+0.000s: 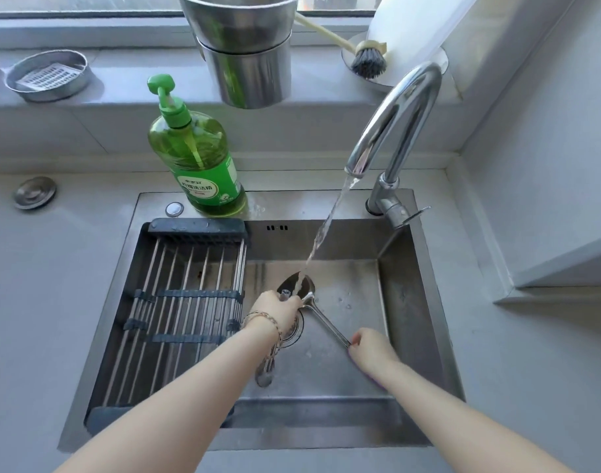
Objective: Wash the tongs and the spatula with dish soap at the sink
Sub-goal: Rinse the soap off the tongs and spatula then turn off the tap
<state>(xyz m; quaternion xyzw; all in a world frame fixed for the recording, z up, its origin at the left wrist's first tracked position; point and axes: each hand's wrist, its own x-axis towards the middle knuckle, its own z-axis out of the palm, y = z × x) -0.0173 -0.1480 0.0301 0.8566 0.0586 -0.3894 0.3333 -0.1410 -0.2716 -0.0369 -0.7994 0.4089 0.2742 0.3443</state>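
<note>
Low at centre frame, over the sink [411,302], the right hand [372,349] pinches the spatula [306,295] handle while the left hand [278,310] rubs its blade under the tap stream. Tongs [265,370] lie below the left wrist. Rinsing step, probably; soap [198,158] comes next, needing a free hand.

A sink [408,302] is set in the desk [36,302]. A rack [176,302] lies across its left half. The soap bottle [196,158] stands on the rim behind the rack, the faucet [394,131] at the back right. The spatula [312,302] lies in the basin under the water stream [326,227], between both hands.
</note>
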